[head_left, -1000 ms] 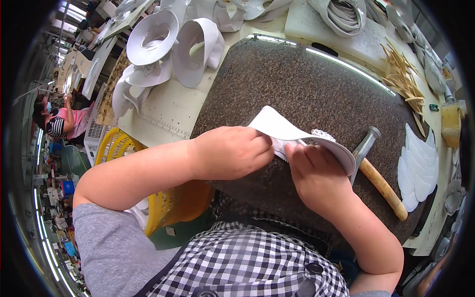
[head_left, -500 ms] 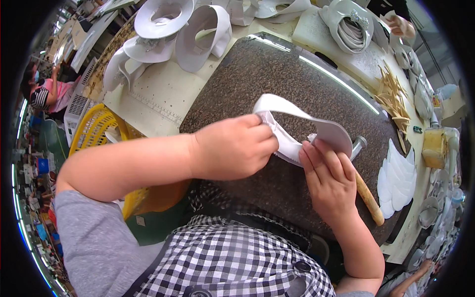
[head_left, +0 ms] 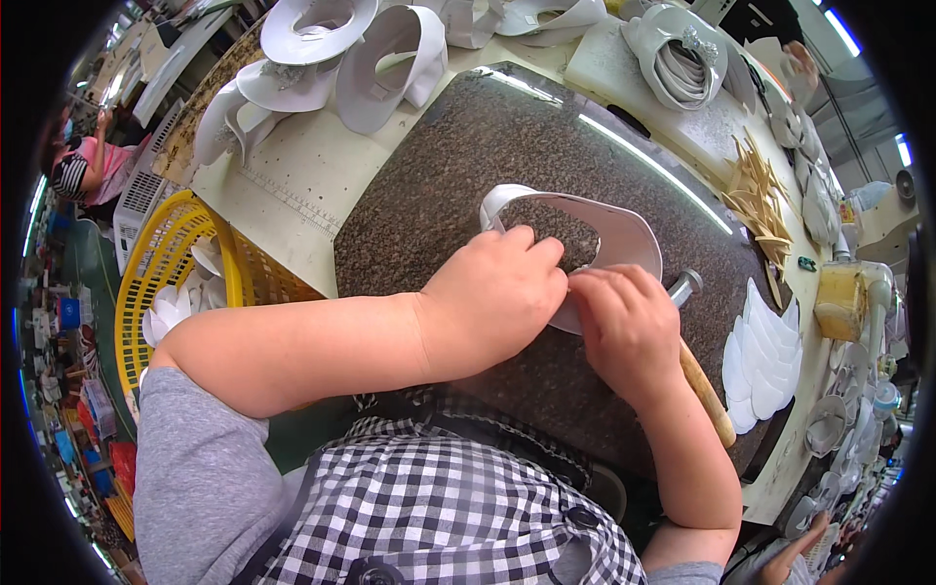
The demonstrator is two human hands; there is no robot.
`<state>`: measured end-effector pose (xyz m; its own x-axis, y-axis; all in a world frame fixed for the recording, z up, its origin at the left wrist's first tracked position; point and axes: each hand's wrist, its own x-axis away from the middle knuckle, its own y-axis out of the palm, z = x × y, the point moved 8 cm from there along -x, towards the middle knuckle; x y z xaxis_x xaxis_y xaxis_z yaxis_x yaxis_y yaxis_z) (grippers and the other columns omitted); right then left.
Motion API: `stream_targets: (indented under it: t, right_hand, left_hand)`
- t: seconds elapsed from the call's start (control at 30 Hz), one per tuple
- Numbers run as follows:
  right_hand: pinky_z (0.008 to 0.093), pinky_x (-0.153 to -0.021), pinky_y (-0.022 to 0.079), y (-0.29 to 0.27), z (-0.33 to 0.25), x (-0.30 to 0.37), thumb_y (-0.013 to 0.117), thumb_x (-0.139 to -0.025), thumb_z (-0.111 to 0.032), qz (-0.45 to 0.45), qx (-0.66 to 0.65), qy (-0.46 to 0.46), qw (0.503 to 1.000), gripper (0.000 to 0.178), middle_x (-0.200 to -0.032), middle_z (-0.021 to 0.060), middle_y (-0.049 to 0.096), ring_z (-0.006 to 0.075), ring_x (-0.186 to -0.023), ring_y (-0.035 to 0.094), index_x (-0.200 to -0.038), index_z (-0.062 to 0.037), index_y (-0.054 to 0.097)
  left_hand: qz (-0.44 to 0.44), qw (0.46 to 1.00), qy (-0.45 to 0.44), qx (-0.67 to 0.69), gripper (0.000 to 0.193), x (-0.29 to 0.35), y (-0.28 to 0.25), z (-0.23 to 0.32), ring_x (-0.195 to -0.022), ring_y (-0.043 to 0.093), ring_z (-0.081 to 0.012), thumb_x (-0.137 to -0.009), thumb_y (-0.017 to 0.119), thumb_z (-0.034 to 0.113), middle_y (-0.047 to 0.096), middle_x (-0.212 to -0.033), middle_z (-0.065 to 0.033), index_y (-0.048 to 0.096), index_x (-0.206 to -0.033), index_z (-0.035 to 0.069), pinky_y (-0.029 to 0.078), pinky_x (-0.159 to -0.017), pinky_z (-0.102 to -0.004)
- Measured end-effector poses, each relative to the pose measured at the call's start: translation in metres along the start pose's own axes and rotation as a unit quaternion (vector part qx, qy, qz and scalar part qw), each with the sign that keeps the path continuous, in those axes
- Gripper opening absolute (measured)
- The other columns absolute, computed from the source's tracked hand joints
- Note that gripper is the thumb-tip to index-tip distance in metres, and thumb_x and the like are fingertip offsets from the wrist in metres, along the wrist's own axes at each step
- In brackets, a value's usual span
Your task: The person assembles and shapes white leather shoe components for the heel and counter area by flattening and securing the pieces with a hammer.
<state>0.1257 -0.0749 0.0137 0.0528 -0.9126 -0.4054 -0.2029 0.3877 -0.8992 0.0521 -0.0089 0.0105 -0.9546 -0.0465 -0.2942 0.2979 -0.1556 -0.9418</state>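
Observation:
A white shoe upper (head_left: 634, 234), curved into an open loop, is held just above a dark speckled stone slab (head_left: 419, 185). My left hand (head_left: 497, 302) is closed on its near left edge, with the fingers curled over and the fingertips mostly hidden. Close beside it, my right hand (head_left: 629, 327) pinches the near edge of the same piece, thumb and fingers pressed together. The two hands almost meet at the fingertips, and whatever small part lies between them cannot be made out. Just right of my right hand, a hammer with a wooden handle (head_left: 707, 395) lies on the slab.
Several white shoe uppers (head_left: 390, 78) stand along the far table edge. A decorated upper (head_left: 678, 58) sits at the far right. Tan strips (head_left: 756, 205) and white leaf-shaped pieces (head_left: 765, 366) lie to the right. On the left is a yellow basket (head_left: 132, 302); people work farther off.
My right hand has shifted from supporting the upper's right side with extended fingers to pinching its near edge, closer to my left hand. The upper has moved slightly left.

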Motion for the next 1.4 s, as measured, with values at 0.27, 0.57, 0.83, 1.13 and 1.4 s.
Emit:
stream_targets:
  t: [0.27,0.57,0.83,1.13,1.4]
  right_hand:
    - [0.0368,-0.076,0.053,-0.001,0.006,0.01,0.063,-0.076,-0.008,0.038,-0.025,0.013,0.999,0.023,-0.09,0.0049,0.068,0.0231,-0.085,0.066,-0.099,-0.0084,0.065]
    - [0.0334,-0.067,0.046,0.006,-0.022,-0.018,0.062,-0.077,-0.016,0.021,0.062,-0.061,0.996,0.016,-0.076,0.0042,0.056,0.0213,-0.076,0.059,-0.089,-0.005,0.062]
    - [0.0336,-0.056,0.046,0.012,-0.008,-0.018,0.061,-0.076,-0.012,0.034,0.076,-0.011,0.997,0.008,-0.071,0.0039,0.051,0.0187,-0.067,0.059,-0.079,-0.0092,0.054]
    - [0.0348,-0.076,0.056,0.005,-0.011,0.009,0.062,-0.078,-0.012,-0.023,0.017,-0.086,0.996,0.031,-0.111,0.0116,0.067,0.0236,-0.092,0.068,-0.107,0.0002,0.066]
    - [0.0354,-0.086,0.057,0.005,-0.011,0.015,0.062,-0.079,-0.011,-0.037,0.02,-0.088,0.995,0.031,-0.115,0.0133,0.068,0.0253,-0.108,0.068,-0.106,0.0012,0.07]
  left_hand:
    - [-0.012,0.995,-0.084,0.057,0.03,0.014,0.003,-0.015,-0.099,0.058,-0.0285,-0.08,0.072,0.012,0.06,-0.104,-0.012,0.065,-0.107,0.001,0.051,-0.086,-0.0368]
    - [-0.036,0.991,-0.061,0.11,0.034,0.012,0.0,-0.022,-0.098,0.059,-0.0341,-0.081,0.069,0.006,0.061,-0.104,-0.0159,0.061,-0.113,-0.001,0.05,-0.087,-0.0402]
    - [-0.016,0.994,-0.096,0.043,0.046,0.015,-0.002,-0.015,-0.104,0.06,-0.0339,-0.084,0.063,0.008,0.059,-0.115,-0.0182,0.053,-0.128,-0.002,0.053,-0.09,-0.0386]
    - [0.01,0.999,-0.048,0.015,0.045,0.035,0.003,-0.014,-0.102,0.062,-0.0298,-0.084,0.058,0.008,0.06,-0.121,-0.015,0.06,-0.126,-0.004,0.057,-0.083,-0.034]
    - [0.006,1.0,0.018,-0.012,0.049,0.037,0.006,-0.011,-0.111,0.062,-0.0303,-0.082,0.058,0.01,0.062,-0.122,-0.0145,0.058,-0.128,-0.007,0.058,-0.081,-0.0318]
